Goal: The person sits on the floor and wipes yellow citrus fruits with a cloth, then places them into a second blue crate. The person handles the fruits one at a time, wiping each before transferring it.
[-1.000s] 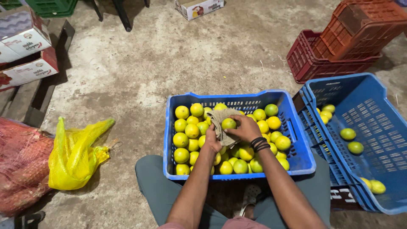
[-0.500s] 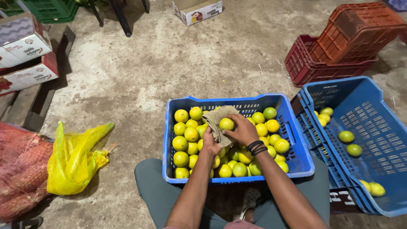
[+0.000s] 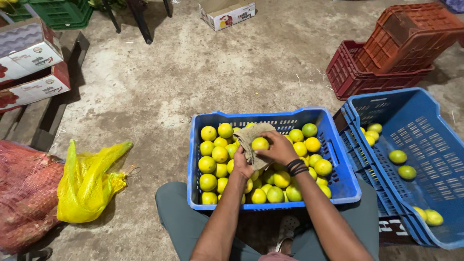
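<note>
Item: one round yellow-green citrus fruit, being held above the middle of a blue slotted plastic crate that is sitting on the concrete floor between the person's knees. The fruit has no long axis to speak of.

Right hand: fingers curled closely round the fruit from its right side and pressing it leftward. This is the hand nearer the fruit.

Left hand: lying just below and left of the fruit, fingers closed on a coarse beige cloth, which is draping under and behind the fruit and touching it.

Surroundings: loose yellow-green fruits filling the crate beneath both hands; a second, tilted blue crate to the right, holding a few fruits; stacked red crates beyond; a crumpled yellow mesh sack lying to the left.
</note>
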